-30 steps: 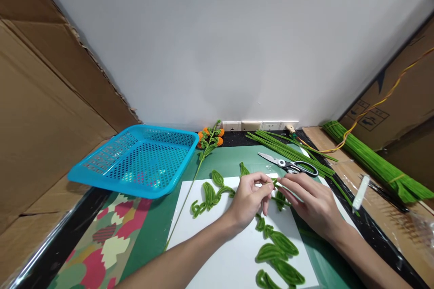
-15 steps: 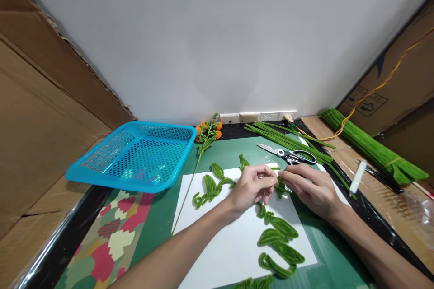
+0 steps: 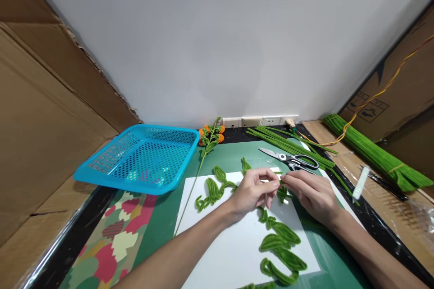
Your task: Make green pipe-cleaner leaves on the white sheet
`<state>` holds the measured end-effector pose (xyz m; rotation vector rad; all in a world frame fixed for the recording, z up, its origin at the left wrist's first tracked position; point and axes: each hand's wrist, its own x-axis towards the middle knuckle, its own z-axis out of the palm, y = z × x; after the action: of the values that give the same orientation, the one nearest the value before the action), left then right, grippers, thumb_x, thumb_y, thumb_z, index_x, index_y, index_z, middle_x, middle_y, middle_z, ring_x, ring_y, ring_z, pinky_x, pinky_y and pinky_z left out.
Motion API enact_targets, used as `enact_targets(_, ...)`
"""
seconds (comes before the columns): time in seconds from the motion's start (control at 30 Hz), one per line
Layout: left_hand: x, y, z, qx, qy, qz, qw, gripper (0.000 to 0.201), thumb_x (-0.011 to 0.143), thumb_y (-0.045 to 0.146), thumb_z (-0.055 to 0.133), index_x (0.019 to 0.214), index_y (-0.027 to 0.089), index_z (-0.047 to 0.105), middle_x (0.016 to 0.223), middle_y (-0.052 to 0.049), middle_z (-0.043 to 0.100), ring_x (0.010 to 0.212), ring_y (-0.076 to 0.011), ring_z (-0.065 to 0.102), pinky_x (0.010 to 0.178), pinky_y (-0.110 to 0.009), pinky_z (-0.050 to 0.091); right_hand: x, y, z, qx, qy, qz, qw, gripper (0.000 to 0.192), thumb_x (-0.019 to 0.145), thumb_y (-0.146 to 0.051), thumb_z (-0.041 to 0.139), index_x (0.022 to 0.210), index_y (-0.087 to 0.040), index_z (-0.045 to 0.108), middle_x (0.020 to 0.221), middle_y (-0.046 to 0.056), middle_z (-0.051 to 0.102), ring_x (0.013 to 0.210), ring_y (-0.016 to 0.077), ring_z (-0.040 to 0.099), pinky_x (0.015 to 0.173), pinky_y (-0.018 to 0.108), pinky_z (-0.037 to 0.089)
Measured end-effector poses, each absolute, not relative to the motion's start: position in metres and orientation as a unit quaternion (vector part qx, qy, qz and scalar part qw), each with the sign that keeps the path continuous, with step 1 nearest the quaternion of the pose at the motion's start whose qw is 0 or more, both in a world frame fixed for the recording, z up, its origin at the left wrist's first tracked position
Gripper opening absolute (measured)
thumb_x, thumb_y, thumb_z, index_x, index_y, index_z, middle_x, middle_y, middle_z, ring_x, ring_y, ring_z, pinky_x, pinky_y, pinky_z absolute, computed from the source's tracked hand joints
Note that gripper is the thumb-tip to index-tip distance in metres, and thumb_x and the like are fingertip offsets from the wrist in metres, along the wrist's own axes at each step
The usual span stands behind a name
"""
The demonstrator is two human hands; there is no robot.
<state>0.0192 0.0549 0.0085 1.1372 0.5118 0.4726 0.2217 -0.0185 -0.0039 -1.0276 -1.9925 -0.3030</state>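
Hands (image 3: 280,185) barely shifted — both pinching fuzzy green pipe-cleaner piece (image 3: 282,189) over white sheet (image 3: 230,244).

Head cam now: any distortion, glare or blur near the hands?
Head view: wide-angle bend, the wall's edges and cardboard slant outward; soft even light, faint shadows under the left hand and right hand; mild sheen on the scissors; the green piece between the fingertips looks small and soft.
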Motion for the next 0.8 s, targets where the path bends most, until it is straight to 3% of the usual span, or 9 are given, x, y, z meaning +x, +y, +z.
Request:
enact_targets(0.2, 0.02, 0.046, 0.009, 0.589, 0.267, 0.245, 0.723, 0.035, 0.093, 0.052, 0.071, 0.094, 0.019, 0.061, 0.059, 0.005, 0.058, 0.039, -0.0056, 0.037, 0.039, -0.019, 0.026, 0.22, -0.017, -0.003, -0.429, -0.8, -0.07, 0.415, 0.019, 0.104, -0.009, 0.052, 0.109, -0.019, 0.068, 0.089, 0.008, 0.074, 0.07, 0.0159, 0.069, 0.061, 0.025, 0.053)
enact_targets(0.4, 0.018, 0.039, 0.023, 0.697, 0.284, 0.28, 0.596, 0.02, 0.1, 0.037, 0.062, 0.093, 0.019, 0.063, 0.068, 0.001, 0.059, 0.059, -0.0131, 0.057, 0.053, -0.022, 0.041, 0.213, -0.016, -0.002, -0.453, -0.781, 0.007, 0.43, 0.019, 0.104, -0.007, 0.048, 0.104, -0.02, 0.062, 0.081, 0.003, 0.064, 0.066, 0.0159, 0.061, 0.059, 0.025, 0.048)
enact_targets(0.53, 0.009, 0.051, 0.035, 0.869, 0.226, 0.275, 0.344, 0.021, 0.103, 0.021, 0.051, 0.089, 0.017, 0.066, 0.081, -0.004, 0.066, 0.073, -0.016, 0.061, 0.065, -0.027, 0.045, 0.208, -0.015, -0.002, -0.457, -0.773, 0.021, 0.44, 0.018, 0.105, -0.009, 0.047, 0.104, -0.021, 0.061, 0.08, 0.002, 0.06, 0.065, 0.0161, 0.058, 0.059, 0.026, 0.045)
enact_targets(0.7, -0.003, 0.069, 0.048, 0.96, 0.003, 0.261, -0.098, 0.017, 0.099, 0.008, 0.05, 0.094, 0.013, 0.066, 0.079, -0.004, 0.065, 0.065, -0.0168, 0.055, 0.049, -0.032, 0.031, 0.199, -0.016, -0.002, -0.456, -0.756, 0.067, 0.466, 0.019, 0.107, -0.014, 0.044, 0.1, -0.022, 0.059, 0.078, 0.001, 0.06, 0.064, 0.0156, 0.056, 0.06, 0.027, 0.041)
enact_targets(0.8, -0.006, 0.072, 0.056, 0.932, -0.036, 0.298, -0.203, 0.011, 0.099, 0.01, 0.057, 0.092, 0.013, 0.065, 0.079, -0.001, 0.064, 0.065, -0.0156, 0.054, 0.05, -0.031, 0.032, 0.19, -0.019, -0.004, -0.465, -0.719, 0.149, 0.494, 0.02, 0.109, -0.024, 0.044, 0.097, -0.021, 0.06, 0.08, 0.002, 0.061, 0.067, 0.0159, 0.055, 0.063, 0.028, 0.041)
